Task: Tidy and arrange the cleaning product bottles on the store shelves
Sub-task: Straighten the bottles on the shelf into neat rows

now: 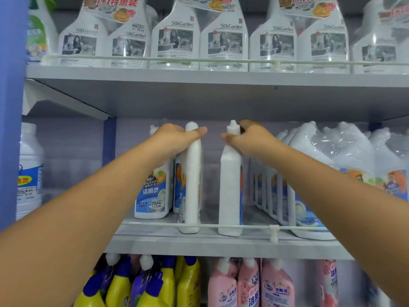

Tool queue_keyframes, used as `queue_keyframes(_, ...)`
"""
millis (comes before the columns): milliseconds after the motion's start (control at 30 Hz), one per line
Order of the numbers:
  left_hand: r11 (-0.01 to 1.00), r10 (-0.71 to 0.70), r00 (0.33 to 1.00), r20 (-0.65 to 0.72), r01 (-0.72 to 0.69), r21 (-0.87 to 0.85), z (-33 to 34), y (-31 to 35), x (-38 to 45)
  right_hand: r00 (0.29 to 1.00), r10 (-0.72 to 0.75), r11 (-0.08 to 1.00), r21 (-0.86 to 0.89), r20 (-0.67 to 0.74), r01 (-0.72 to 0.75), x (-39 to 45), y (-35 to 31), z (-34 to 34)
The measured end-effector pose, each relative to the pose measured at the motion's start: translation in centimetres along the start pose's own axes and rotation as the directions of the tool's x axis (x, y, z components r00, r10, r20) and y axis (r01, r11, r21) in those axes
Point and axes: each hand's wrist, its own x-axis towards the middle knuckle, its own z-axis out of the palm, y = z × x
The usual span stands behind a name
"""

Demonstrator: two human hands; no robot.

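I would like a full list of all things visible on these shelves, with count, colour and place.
Spray bottles: about eight, white, top shelf.
Green-label bottle: one, top shelf, far left.
Toilet cleaner bottles: several, white with blue labels, middle shelf.
Wrapped bottles: several, white, middle shelf right.
Large bottle: one, white, middle shelf far left.
Yellow bottles: several, bottom shelf left.
Pink bottles: about four, bottom shelf right.
Left hand: grips one white bottle.
Right hand: grips another bottle's neck.
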Motion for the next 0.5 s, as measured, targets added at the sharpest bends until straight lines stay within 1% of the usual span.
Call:
queue_keyframes(67, 0.997, 0.033, 0.985, 0.172, -0.019, -0.08, -1.0, -0.8, 0.3, 0.99, 0.024, 0.976, 0.211, 0.136, -0.052, -0.1, 0.9, -0.3)
queue_keyframes(100, 0.99, 0.051, 0.961, 0.271, -0.014, -0.139, -1.5, -1.1, 0.1, 0.985, 0.023, 0.957, 0.282, 0.172, -0.071, -0.1, 1.4, -0.4)
queue_keyframes(133, 0.983, 0.071, 0.936, 0.344, -0.006, -0.185, -1.9, -1.4, 0.0, 0.983, 0.016, 0.948, 0.31, 0.183, -0.073, -0.1, 1.8, -0.6)
queue_keyframes(167, 0.978, 0.09, 0.921, 0.378, -0.009, -0.211, -2.1, -1.7, 0.1, 0.983, 0.006, 0.948, 0.311, 0.181, -0.063, -0.2, 2.0, -0.7)
queue_keyframes(233, 0.982, 0.104, 0.924, 0.368, -0.036, -0.188, -2.3, -2.0, 0.2, 0.989, 0.0, 0.96, 0.275, 0.148, -0.041, -0.2, 2.0, -0.6)
queue_keyframes(300, 0.996, 0.079, 0.955, 0.287, -0.064, -0.06, -2.0, -2.0, 0.3, 0.994, 0.003, 0.97, 0.242, 0.113, -0.03, -0.1, 2.0, -0.4)
queue_keyframes(367, 0.993, 0.027, 0.982, 0.189, -0.047, 0.105, -1.3, -1.9, 0.3, 0.997, 0.011, 0.974, 0.223, 0.08, -0.029, -0.2, 1.9, -0.1)
queue_keyframes(400, 0.987, 0.015, 0.987, 0.161, -0.041, 0.154, -0.8, -1.8, 0.0, 0.998, 0.012, 0.976, 0.218, 0.055, -0.024, -0.3, 1.8, 0.2)
queue_keyframes(467, 0.973, 0.034, 0.994, 0.107, -0.057, 0.225, 0.5, -1.6, 0.0, 1.0, -0.007, 0.985, 0.174, -0.013, 0.009, -0.4, 1.7, 0.7)
queue_keyframes(500, 0.96, 0.06, 0.994, 0.092, -0.083, 0.268, 1.0, -1.5, 0.0, 0.998, -0.025, 0.992, 0.124, -0.054, 0.031, -0.4, 1.5, 1.1)
